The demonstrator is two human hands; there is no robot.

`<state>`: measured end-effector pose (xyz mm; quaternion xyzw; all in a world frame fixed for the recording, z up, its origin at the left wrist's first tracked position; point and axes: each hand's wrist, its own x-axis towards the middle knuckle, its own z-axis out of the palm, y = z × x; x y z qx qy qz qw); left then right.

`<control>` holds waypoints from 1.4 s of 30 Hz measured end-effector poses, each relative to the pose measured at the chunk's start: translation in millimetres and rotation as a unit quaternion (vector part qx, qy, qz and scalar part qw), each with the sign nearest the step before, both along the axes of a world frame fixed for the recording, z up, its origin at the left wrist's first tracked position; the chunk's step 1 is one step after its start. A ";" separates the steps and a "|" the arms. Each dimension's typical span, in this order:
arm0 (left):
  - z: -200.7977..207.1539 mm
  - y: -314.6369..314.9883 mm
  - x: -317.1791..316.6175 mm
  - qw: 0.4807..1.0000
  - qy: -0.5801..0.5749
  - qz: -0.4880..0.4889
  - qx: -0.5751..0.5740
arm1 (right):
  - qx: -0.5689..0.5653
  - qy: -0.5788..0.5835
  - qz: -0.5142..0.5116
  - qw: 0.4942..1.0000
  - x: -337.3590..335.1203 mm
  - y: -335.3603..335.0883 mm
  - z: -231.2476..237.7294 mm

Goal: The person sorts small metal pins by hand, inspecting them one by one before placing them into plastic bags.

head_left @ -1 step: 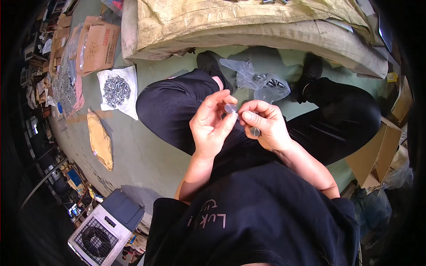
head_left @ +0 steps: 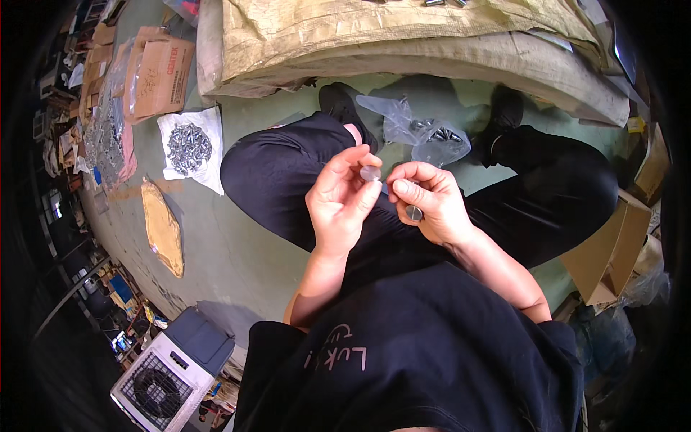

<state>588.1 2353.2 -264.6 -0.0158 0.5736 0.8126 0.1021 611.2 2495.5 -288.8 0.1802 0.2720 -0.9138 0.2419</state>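
Note:
Above my crossed legs, my left hand (head_left: pixel 337 205) pinches a small round-faced metal piece (head_left: pixel 371 173) between thumb and fingers, its flat silvery face turned up. Just to its right, my right hand (head_left: pixel 435 205) is closed, thumb pressed against the forefinger. A second metal piece with a round end (head_left: pixel 413 213) shows under the curled fingers of that hand. Whether its thumb and forefinger also grip something, I cannot make out. A narrow gap parts the two hands. Beyond them, a clear plastic bag (head_left: pixel 440 151) with several dark metal cylinders lies on the floor between my feet.
A white sheet (head_left: pixel 214 169) to the left bears a heap of small metal parts (head_left: pixel 188 147). Behind it stands a cardboard box (head_left: pixel 160 81). A sack-covered platform (head_left: pixel 403 32) spans the far side. An open carton (head_left: pixel 608 248) is at right, an air cooler (head_left: pixel 169 378) at lower left.
My left hand has shifted slightly left with its metal piece, widening the gap to my right hand. The right hand stays in place.

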 end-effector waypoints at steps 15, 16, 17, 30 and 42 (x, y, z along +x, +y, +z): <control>-15.6 5.9 2.0 0.937 -0.203 0.020 0.285 | 0.013 0.003 0.044 0.999 -4.0 -10.6 7.4; -16.2 7.2 2.8 0.938 -0.204 0.024 0.280 | -0.003 -0.004 0.034 0.999 -3.9 -11.1 8.0; -16.3 8.1 2.4 0.939 -0.201 0.031 0.278 | -0.002 -0.004 0.033 0.999 -3.2 -10.6 6.3; -1.0 14.5 4.3 0.965 0.137 0.012 -0.225 | -0.186 -0.096 0.001 0.978 -2.5 -2.0 -5.8; 0.5 15.8 5.2 0.923 0.200 -0.016 -0.330 | -0.177 -0.099 0.023 0.979 1.1 -2.5 -11.3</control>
